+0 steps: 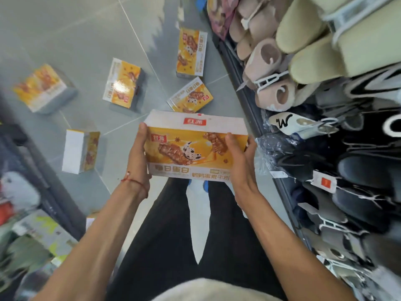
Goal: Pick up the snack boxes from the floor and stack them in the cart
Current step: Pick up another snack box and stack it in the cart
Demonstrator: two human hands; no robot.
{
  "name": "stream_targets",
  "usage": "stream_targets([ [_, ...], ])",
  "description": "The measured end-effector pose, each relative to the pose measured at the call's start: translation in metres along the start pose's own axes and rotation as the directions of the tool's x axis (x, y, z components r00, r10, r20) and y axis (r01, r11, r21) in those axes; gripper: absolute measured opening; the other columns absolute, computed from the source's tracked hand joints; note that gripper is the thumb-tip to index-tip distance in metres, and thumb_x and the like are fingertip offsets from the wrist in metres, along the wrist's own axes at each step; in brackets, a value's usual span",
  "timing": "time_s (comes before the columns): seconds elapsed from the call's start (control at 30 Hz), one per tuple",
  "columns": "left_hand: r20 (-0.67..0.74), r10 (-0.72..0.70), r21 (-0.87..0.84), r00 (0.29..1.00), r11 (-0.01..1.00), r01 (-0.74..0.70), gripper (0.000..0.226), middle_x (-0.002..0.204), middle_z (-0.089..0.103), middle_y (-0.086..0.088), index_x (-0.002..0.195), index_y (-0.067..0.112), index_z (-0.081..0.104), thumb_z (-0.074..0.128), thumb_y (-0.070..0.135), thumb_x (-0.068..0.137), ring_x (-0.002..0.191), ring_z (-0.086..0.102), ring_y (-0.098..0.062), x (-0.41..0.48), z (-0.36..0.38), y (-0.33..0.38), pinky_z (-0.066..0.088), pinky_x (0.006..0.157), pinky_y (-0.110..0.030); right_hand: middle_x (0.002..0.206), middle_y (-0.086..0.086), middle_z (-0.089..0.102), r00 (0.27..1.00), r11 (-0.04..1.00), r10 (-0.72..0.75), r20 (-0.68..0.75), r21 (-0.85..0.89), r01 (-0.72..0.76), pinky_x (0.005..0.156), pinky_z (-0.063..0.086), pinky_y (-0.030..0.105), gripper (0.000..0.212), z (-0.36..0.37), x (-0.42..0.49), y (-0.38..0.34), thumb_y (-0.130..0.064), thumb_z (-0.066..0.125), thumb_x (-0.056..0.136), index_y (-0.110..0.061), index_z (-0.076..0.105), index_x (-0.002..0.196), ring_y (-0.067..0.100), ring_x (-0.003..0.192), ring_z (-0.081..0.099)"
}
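Currently held: one snack box (195, 146), up off the floor (86, 29) in front of the person's legs, its orange printed face towards the camera and its long side running left to right.
Left hand (138, 157): grips the box's left end. The thumb lies along the left edge up to the top corner, and the other fingers are hidden under the box.
Right hand (240, 159): grips the right end. The thumb rests on the printed face, and the fingers curl round behind the box, mostly out of sight.
Fit: the box sits between the two palms and touches both.
Floor boxes (122, 83): five of the same kind lie scattered on the grey tiles. The nearest box (189, 95) is just past the held one's far edge.
Left wrist: a red string (134, 181).
Right side: a rack of slippers (303, 51).
Left edge: a dark frame, too blurred to identify.
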State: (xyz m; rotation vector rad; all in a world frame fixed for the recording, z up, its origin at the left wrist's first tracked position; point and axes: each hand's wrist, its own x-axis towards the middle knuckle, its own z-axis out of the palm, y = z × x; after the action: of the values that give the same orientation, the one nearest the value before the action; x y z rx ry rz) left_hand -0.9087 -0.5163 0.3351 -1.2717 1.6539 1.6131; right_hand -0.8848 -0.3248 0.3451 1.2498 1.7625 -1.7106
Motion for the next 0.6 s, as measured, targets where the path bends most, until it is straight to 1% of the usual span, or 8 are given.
stream_targets([
  [0.03, -0.016, 0.009, -0.031, 1.000, 0.999, -0.009, 0.044, 0.067, 0.070, 0.029, 0.091, 0.033, 0.065, 0.034, 0.063, 0.099, 0.079, 0.064, 0.000, -0.008, -0.009, 0.006, 0.033, 0.104, -0.052, 0.144, 0.002, 0.056, 1.000, 1.000, -0.014, 0.005, -0.014, 0.014, 0.077, 0.057, 0.024, 0.097, 0.003, -0.013, -0.007, -0.074, 0.068, 0.074, -0.033, 0.033, 0.154, 0.013, 0.114, 0.068],
  [0.1, -0.027, 0.049, -0.067, 0.998, 0.996, -0.051, 0.040, 0.069, 0.070, 0.028, 0.093, 0.033, 0.062, 0.036, 0.062, 0.099, 0.071, 0.066, 0.006, -0.024, -0.024, 0.015, 0.035, 0.100, -0.045, 0.141, 0.003, 0.057, 1.000, 0.999, -0.029, 0.010, -0.028, 0.029, 0.085, 0.059, 0.033, 0.101, 0.008, -0.038, -0.019, -0.082, 0.063, 0.060, -0.036, 0.043, 0.148, 0.016, 0.116, 0.067],
  [0.17, -0.028, 0.105, -0.093, 0.994, 0.990, -0.107, 0.036, 0.068, 0.071, 0.026, 0.091, 0.031, 0.060, 0.037, 0.058, 0.101, 0.059, 0.064, 0.013, -0.043, -0.039, 0.022, 0.037, 0.086, -0.035, 0.139, 0.003, 0.060, 1.000, 1.000, -0.001, 0.013, -0.024, 0.001, 0.092, 0.059, 0.044, 0.097, 0.011, -0.058, -0.027, -0.085, 0.062, 0.057, -0.039, 0.051, 0.142, 0.018, 0.114, 0.069],
  [0.27, -0.056, 0.202, -0.141, 0.978, 0.968, -0.208, 0.033, 0.075, 0.074, 0.021, 0.103, 0.024, 0.056, 0.043, 0.054, 0.100, 0.066, 0.067, 0.010, -0.067, -0.058, 0.027, 0.038, 0.073, -0.029, 0.138, 0.002, 0.063, 0.998, 0.999, 0.021, 0.061, -0.029, -0.019, 0.095, 0.057, 0.051, 0.082, 0.012, -0.080, -0.041, -0.083, 0.065, 0.063, -0.046, 0.057, 0.136, 0.019, 0.113, 0.071],
  [0.37, -0.092, 0.279, -0.178, 0.956, 0.940, -0.291, 0.036, 0.084, 0.074, 0.016, 0.107, 0.022, 0.050, 0.048, 0.057, 0.097, 0.080, 0.071, 0.001, -0.089, -0.073, 0.025, 0.045, 0.082, -0.035, 0.135, 0.004, 0.063, 0.994, 0.999, -0.020, 0.108, -0.048, 0.025, 0.092, 0.059, 0.048, 0.063, 0.012, -0.095, -0.051, -0.073, 0.067, 0.074, -0.045, 0.062, 0.129, 0.019, 0.110, 0.072],
  [0.47, -0.119, 0.323, -0.215, 0.939, 0.915, -0.342, 0.041, 0.094, 0.071, 0.008, 0.105, 0.023, 0.049, 0.049, 0.059, 0.087, 0.090, 0.070, -0.007, -0.114, -0.079, 0.019, 0.049, 0.094, -0.042, 0.134, 0.004, 0.064, 0.986, 0.997, -0.047, 0.157, -0.055, 0.056, 0.084, 0.060, 0.041, 0.057, 0.008, -0.105, -0.060, -0.064, 0.074, 0.076, -0.043, 0.063, 0.128, 0.020, 0.108, 0.072],
  [0.53, -0.168, 0.338, -0.251, 0.926, 0.894, -0.372, 0.054, 0.100, 0.072, 0.008, 0.121, 0.019, 0.051, 0.048, 0.059, 0.085, 0.095, 0.070, -0.006, -0.132, -0.079, 0.010, 0.049, 0.094, -0.041, 0.127, 0.001, 0.069, 0.973, 0.993, -0.078, 0.219, -0.067, 0.094, 0.081, 0.057, 0.037, 0.047, 0.000, -0.107, -0.062, -0.047, 0.077, 0.087, -0.041, 0.061, 0.130, 0.019, 0.109, 0.071],
  [0.6, -0.232, 0.342, -0.284, 0.911, 0.872, -0.400, 0.056, 0.100, 0.072, 0.013, 0.127, 0.022, 0.054, 0.045, 0.057, 0.085, 0.094, 0.069, -0.001, -0.149, -0.075, -0.005, 0.047, 0.088, -0.035, 0.120, -0.004, 0.074, 0.947, 0.988, -0.112, 0.300, -0.072, 0.140, 0.076, 0.055, 0.032, 0.045, -0.009, -0.106, -0.065, -0.034, 0.075, 0.091, -0.039, 0.060, 0.133, 0.016, 0.105, 0.072],
])
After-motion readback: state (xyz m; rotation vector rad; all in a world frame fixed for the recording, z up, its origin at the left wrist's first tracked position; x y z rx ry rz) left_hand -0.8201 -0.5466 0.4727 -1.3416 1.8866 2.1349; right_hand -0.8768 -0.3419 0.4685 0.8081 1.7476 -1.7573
